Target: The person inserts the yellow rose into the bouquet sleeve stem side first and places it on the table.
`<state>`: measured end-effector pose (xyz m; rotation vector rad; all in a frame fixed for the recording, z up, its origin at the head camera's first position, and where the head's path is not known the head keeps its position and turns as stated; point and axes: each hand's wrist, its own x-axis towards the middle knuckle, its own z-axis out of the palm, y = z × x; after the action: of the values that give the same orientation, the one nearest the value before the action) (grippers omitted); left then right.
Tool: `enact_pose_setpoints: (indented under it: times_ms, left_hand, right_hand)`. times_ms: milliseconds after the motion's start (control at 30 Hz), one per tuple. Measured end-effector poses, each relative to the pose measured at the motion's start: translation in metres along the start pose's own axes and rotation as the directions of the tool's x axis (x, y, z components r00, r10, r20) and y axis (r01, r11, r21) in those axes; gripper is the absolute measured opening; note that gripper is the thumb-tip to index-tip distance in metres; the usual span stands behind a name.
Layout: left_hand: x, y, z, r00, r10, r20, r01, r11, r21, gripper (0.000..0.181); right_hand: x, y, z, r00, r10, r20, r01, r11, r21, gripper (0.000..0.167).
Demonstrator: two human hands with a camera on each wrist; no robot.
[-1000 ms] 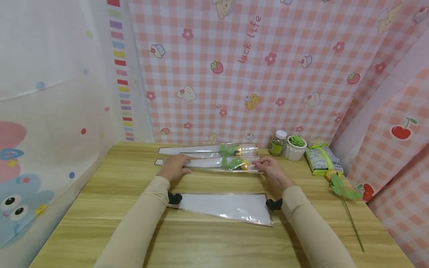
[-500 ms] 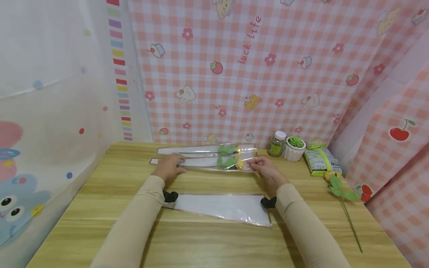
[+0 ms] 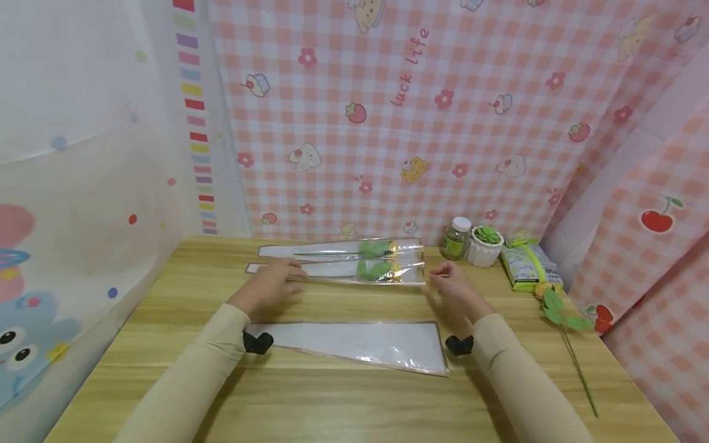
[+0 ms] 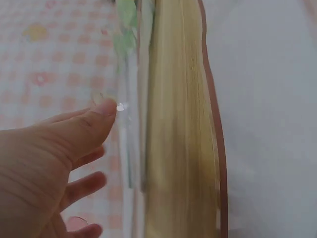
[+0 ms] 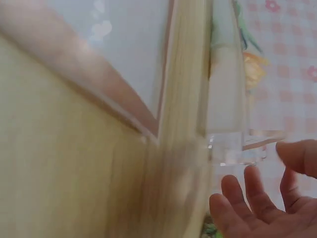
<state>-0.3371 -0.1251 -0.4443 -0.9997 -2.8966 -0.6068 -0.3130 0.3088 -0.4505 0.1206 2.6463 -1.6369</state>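
Observation:
Two clear-fronted flower sleeves lie side by side at the back of the table, each with a yellow artificial rose inside: the farther sleeve and the nearer sleeve. Over the left part of the nearer one is my left hand, its fingers loosely spread and blurred; whether it still touches the film I cannot tell. Just off that sleeve's right end is my right hand, fingers relaxed, holding nothing in the right wrist view. A third sleeve, white and flat with a brown edge, lies closer to me, below both hands.
At the right, a loose yellow rose lies with its stem toward me. Behind it are a green-and-grey packet, a potted succulent and a white-lidded jar. A checked curtain hangs along the table's back edge.
The nearer filled sleeve first shifted slightly left. Since then, my right hand has let go of its right end and moved right, while my left hand has drawn back a little leftward.

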Motion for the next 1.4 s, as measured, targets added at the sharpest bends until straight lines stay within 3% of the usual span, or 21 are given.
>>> enact_pose_setpoints:
  times_ms: [200,400,567,700,900,1000,1233,1400]
  left_hand:
    - [-0.026,0.008,-0.005,0.993,0.077,0.091,-0.071,0.995,-0.064,0.02]
    - [-0.051,-0.001,-0.002,0.978,0.166,0.127,-0.166,0.986,-0.015,0.04]
    - [-0.07,-0.008,0.0,0.982,0.143,0.124,-0.138,0.989,-0.047,0.049]
    - [-0.079,-0.009,0.0,0.986,0.121,0.117,-0.113,0.991,-0.068,0.045]
    - [-0.086,-0.007,0.002,0.992,0.086,0.095,-0.087,0.996,0.007,0.037]
    - [-0.088,-0.008,0.002,0.995,0.055,0.081,-0.058,0.997,0.041,0.037]
    - [-0.083,-0.01,0.003,0.998,0.022,0.058,-0.03,0.989,0.147,0.038]
    - [-0.075,-0.009,0.001,0.999,0.047,0.011,-0.048,0.983,0.178,0.041]
  right_hand:
    - [-0.028,-0.002,-0.016,0.992,-0.102,0.071,0.109,0.99,-0.092,0.016]
    - [-0.055,0.006,-0.025,0.976,-0.114,0.188,0.146,0.974,-0.171,0.022]
    - [-0.072,0.017,-0.022,0.956,-0.156,0.247,0.214,0.95,-0.228,0.026]
    - [-0.081,0.024,-0.02,0.924,-0.181,0.337,0.288,0.909,-0.302,0.035]
    - [-0.087,0.023,-0.015,0.861,-0.223,0.457,0.431,0.797,-0.423,0.064]
    - [-0.086,0.02,-0.011,0.863,-0.203,0.462,0.433,0.768,-0.471,0.063]
    - [-0.072,0.016,-0.009,0.885,-0.176,0.431,0.401,0.76,-0.512,0.057]
    - [-0.059,0.017,-0.012,0.874,-0.192,0.446,0.429,0.735,-0.525,0.058]
